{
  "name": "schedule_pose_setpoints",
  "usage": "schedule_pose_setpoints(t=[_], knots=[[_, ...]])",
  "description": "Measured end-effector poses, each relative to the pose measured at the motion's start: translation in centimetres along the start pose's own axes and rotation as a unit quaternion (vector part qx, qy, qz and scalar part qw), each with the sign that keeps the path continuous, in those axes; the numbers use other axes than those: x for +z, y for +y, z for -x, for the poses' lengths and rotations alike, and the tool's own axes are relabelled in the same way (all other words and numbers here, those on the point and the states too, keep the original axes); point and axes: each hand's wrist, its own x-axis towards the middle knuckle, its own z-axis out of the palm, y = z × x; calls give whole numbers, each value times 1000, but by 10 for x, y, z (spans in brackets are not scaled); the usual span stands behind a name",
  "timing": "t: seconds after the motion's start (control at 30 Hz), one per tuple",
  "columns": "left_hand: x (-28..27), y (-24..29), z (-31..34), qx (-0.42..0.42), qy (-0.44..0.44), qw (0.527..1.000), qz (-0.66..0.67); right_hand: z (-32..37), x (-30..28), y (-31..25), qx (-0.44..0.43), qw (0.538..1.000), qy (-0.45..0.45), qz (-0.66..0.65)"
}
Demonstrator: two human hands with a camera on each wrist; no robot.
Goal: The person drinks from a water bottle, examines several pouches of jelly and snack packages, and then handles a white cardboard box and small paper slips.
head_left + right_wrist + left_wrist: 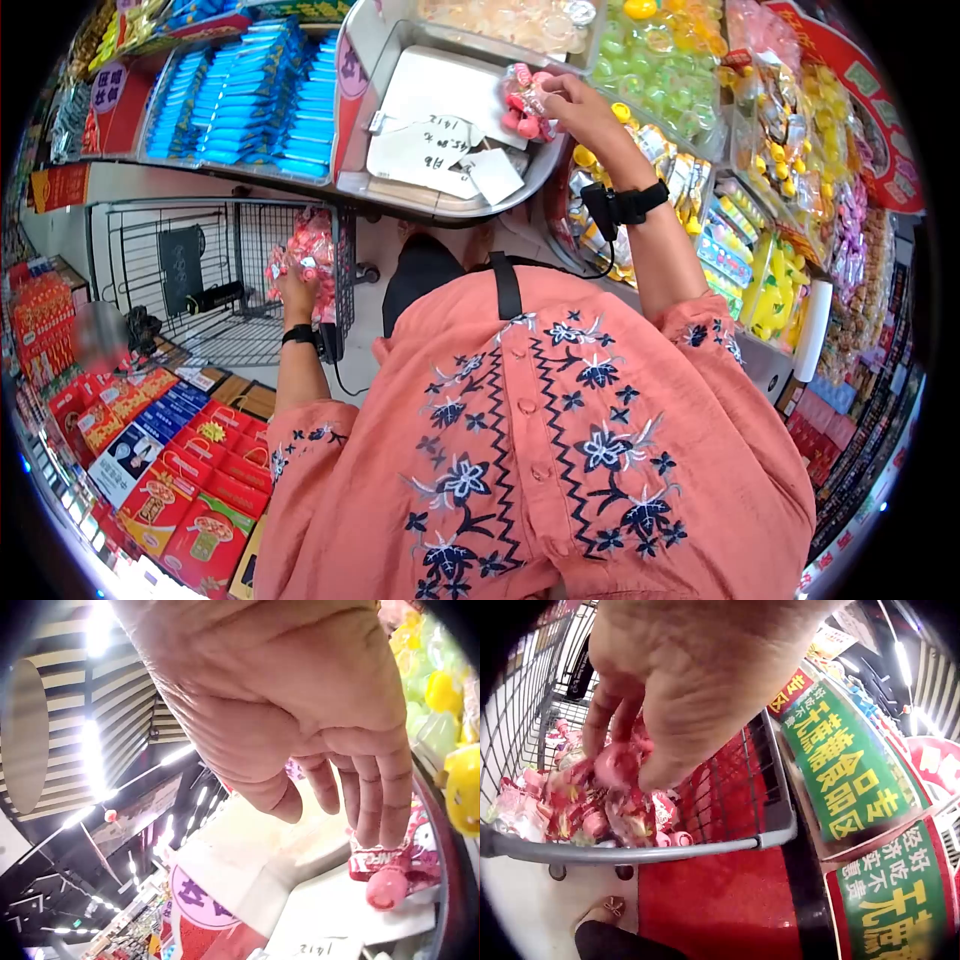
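My left hand (298,294) is down in the wire shopping cart (215,335). In the left wrist view its thumb and fingers pinch a pink-capped packet (617,766), slightly blurred, above a heap of similar pink packets (559,817). At the right side of the display bin (440,209), my right hand (590,112) reaches over a small cluster of pink packets (522,105). In the right wrist view the fingers point down, fairly straight, with fingertips right at a red-and-pink packet (386,881). The thumb stands apart from them.
White cards (425,150) with handwriting lie in the bin. Blue packets (235,100) fill the shelf at left; green jelly cups (655,75) and yellow-capped packets (650,165) lie to the right. Red gift boxes (205,535) stand behind the cart.
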Motion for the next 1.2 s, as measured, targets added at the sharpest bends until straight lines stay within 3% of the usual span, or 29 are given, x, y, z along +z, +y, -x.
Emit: schedule_pose_setpoints(t=[0.07, 0.17, 0.2, 0.23, 0.3, 0.37, 0.5, 0.57, 0.63, 0.67, 0.7, 0.87, 0.97, 1.2], knots=[[9, -6, -2, 33, 11, 999, 16, -7, -6, 16, 26, 999, 14, -44], [-61, 70, 9, 16, -20, 999, 27, -7, -5, 27, 21, 998, 40, -31], [-76, 81, -2, 23, -82, 996, 14, -5, -2, 26, 29, 998, 42, -26], [-98, 107, -3, 6, -102, 985, 136, -2, 1, 26, 38, 998, 44, -21], [-146, 192, 14, -31, -141, 917, 371, 1, 9, 27, 32, 999, 36, 23], [-171, 272, 24, 16, -156, 884, 441, 12, 20, 12, 49, 999, 21, 11], [-141, 373, 2, 125, -275, 852, 429, 18, 41, 17, 19, 996, 39, 84], [-110, 411, -15, 174, -277, 865, 381, 35, 41, 10, -46, 993, 71, 87], [-87, 443, -34, 131, -336, 844, 396, 50, 46, 6, -95, 985, 128, 60], [-76, 454, -47, 109, -390, 821, 404, 56, 49, 6, -125, 979, 155, 52], [-65, 459, -52, 81, -444, 795, 405, 61, 47, 0, -79, 988, 123, 51], [-6, 467, -84, 71, -462, 766, 441, 82, 66, -6, -150, 975, 160, -32], [-27, 491, -56, 46, -441, 793, 417, 95, 59, -11, -84, 986, 137, -39], [-6, 508, -59, 27, -459, 780, 425, 107, 46, 3, -63, 982, 167, -55]])
